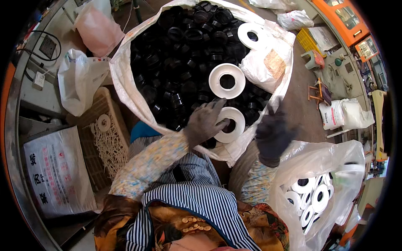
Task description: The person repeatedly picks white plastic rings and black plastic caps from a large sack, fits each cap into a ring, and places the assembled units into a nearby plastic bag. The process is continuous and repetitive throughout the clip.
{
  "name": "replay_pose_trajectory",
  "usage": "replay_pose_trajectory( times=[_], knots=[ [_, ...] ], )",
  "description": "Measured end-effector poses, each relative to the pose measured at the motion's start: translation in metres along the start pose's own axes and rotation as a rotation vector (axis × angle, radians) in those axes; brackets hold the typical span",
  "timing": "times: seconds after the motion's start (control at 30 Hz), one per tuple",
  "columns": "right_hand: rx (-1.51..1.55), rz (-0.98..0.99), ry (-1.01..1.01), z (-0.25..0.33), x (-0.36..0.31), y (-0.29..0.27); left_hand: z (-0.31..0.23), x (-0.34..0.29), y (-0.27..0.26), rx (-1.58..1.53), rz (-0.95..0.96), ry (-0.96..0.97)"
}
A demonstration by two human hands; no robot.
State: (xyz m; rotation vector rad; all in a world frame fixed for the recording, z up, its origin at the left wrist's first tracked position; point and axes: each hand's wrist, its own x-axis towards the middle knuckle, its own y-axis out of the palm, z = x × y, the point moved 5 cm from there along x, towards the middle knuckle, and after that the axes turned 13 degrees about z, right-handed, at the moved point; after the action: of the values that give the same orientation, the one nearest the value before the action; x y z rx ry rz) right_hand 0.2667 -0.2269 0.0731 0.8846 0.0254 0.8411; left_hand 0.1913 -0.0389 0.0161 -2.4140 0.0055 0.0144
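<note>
My left hand (204, 124), in a grey glove, reaches over the near edge of a large white sack (121, 79) filled with black threaded plastic caps (184, 54). Its fingers are apart and touch the left rim of a white flanged plastic ring (238, 133). A second white ring (214, 85) lies just beyond, on the caps. To the right of the sack's edge is my right hand (274, 136), in a dark glove, its fingers smeared by motion. Another white ring (247, 30) lies at the sack's far right, beside a white plastic bag (261, 71).
At lower right, a clear plastic bag (289, 161) holds several white rings; a blurred white shape (351, 169) shows at its far side. A crate (119, 115) of thin pale plastic pieces stands left, beside a printed white sack (60, 171). Small stool (320, 92) at right.
</note>
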Motion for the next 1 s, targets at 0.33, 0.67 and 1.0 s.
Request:
replay_pose_trajectory(
  times=[0.33,0.67,1.0],
  knots=[
    [-2.034,0.574,0.640,-0.117,-0.029,0.034,0.061,0.007,-0.032,-1.254,-0.314,-0.002],
    [-1.806,0.378,-0.086,-0.082,0.009,0.095,0.046,-0.103,-0.048,-1.323,-0.333,-0.064],
    [-1.754,0.651,-0.035,-0.097,0.004,0.113,0.030,-0.121,-0.046,-0.831,-0.054,0.127]
  ],
)
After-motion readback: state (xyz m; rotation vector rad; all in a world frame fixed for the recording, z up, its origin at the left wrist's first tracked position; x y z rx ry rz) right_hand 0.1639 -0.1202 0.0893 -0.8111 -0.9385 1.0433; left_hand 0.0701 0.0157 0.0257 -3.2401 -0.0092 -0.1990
